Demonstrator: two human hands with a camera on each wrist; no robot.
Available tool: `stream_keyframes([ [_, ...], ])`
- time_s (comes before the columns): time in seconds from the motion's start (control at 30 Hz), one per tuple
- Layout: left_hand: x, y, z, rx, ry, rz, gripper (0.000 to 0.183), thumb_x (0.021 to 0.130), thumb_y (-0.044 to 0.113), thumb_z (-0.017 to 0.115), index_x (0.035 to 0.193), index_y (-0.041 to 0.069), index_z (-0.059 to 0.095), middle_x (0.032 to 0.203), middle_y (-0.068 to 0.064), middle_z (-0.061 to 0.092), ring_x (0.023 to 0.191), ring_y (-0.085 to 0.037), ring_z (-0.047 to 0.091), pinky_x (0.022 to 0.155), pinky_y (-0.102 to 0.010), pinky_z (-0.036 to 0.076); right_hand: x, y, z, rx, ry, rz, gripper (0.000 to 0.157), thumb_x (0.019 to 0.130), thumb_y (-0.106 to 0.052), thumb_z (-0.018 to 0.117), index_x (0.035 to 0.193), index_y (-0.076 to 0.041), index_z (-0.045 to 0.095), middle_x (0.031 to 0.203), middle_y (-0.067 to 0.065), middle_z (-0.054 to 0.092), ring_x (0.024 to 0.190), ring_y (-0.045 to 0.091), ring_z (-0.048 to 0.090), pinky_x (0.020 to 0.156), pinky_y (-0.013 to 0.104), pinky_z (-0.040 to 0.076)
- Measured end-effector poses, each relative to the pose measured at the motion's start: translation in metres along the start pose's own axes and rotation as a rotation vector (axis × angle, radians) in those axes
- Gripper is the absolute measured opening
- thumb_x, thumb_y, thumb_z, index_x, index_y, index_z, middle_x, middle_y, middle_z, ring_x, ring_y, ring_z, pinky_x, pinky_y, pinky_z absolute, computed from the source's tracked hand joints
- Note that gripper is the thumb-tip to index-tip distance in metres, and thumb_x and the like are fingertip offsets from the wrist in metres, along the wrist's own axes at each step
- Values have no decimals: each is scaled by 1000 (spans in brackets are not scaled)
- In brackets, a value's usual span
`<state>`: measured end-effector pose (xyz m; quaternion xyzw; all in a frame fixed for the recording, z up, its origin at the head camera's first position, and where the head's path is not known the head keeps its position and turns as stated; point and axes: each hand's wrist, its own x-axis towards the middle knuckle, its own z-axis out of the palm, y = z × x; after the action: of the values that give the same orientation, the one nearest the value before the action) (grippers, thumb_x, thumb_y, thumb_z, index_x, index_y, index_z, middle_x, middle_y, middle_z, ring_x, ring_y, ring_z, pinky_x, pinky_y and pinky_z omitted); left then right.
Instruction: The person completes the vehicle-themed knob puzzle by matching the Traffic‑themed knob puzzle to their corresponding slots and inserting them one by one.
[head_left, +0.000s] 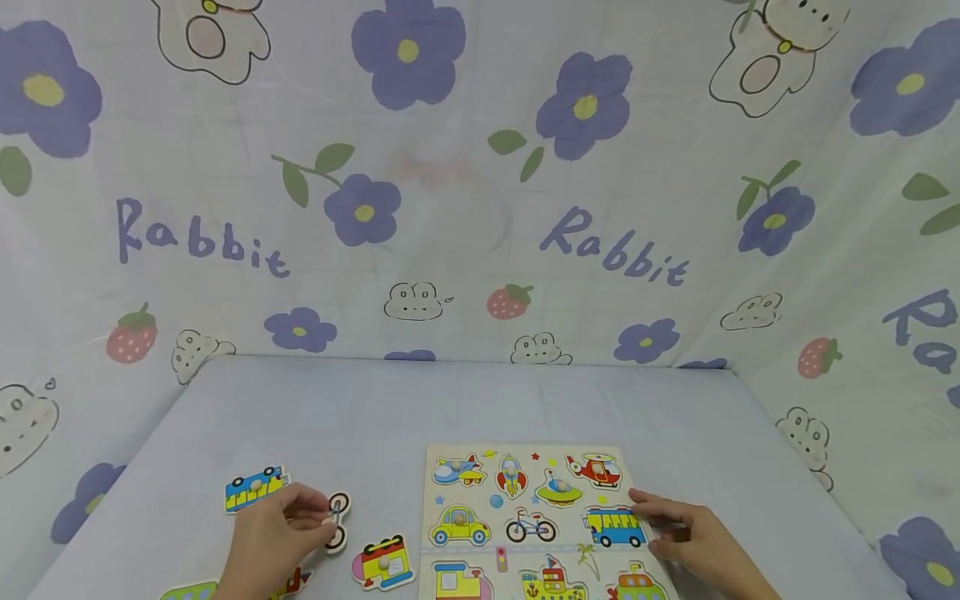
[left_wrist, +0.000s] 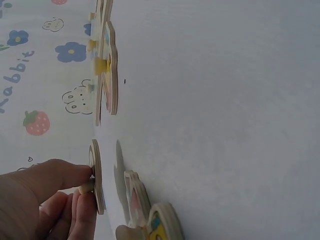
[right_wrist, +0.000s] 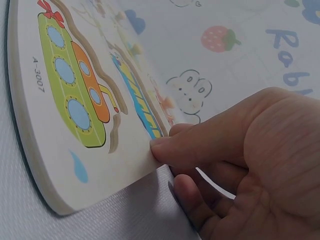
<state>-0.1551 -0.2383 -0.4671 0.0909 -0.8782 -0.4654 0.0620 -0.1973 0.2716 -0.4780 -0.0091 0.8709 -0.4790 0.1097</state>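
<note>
My left hand (head_left: pixel 273 533) pinches a bicycle puzzle piece (head_left: pixel 339 523) by its small wooden knob (left_wrist: pixel 86 187). In the left wrist view the piece is held off the table, its shadow falling beside it. My right hand (head_left: pixel 697 537) grips the right edge of the wooden puzzle board (head_left: pixel 487 542), thumb on top by the bus picture (head_left: pixel 617 527). On the board, a bicycle picture (head_left: pixel 532 526) shows in its recess. The car piece (head_left: pixel 460 526), rocket piece (head_left: pixel 512 475) and saucer piece (head_left: pixel 559 488) sit in theirs with knobs showing.
Left of the board lies a loose train piece (head_left: pixel 384 563). A blue and yellow bus piece (head_left: pixel 255 488) lies beyond my left hand. Nearer me, a green piece (head_left: pixel 187 592) and a red piece (head_left: pixel 294 582) are partly hidden. A patterned cloth (head_left: pixel 450 167) hangs behind the table.
</note>
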Motion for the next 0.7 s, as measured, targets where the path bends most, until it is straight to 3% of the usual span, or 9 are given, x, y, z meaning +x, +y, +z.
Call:
stream_keyframes([
  [0.37, 3, 14, 11, -92, -18, 49, 26, 71, 1, 87, 90, 6, 70, 83, -2, 67, 73, -14, 66, 66, -24, 55, 1, 0, 0, -19, -6, -3, 43, 75, 7, 76, 115, -8, 73, 143, 10, 51, 108, 25, 59, 77, 32, 53],
  [0.7, 9, 30, 28, -172, -115, 190, 25, 72, -3, 84, 89, 9, 70, 84, 0, 68, 73, -14, 67, 70, -24, 55, 1, 1, -2, -17, -43, -22, 42, 77, 4, 76, 117, -7, 71, 145, 13, 49, 110, 27, 59, 77, 31, 53],
])
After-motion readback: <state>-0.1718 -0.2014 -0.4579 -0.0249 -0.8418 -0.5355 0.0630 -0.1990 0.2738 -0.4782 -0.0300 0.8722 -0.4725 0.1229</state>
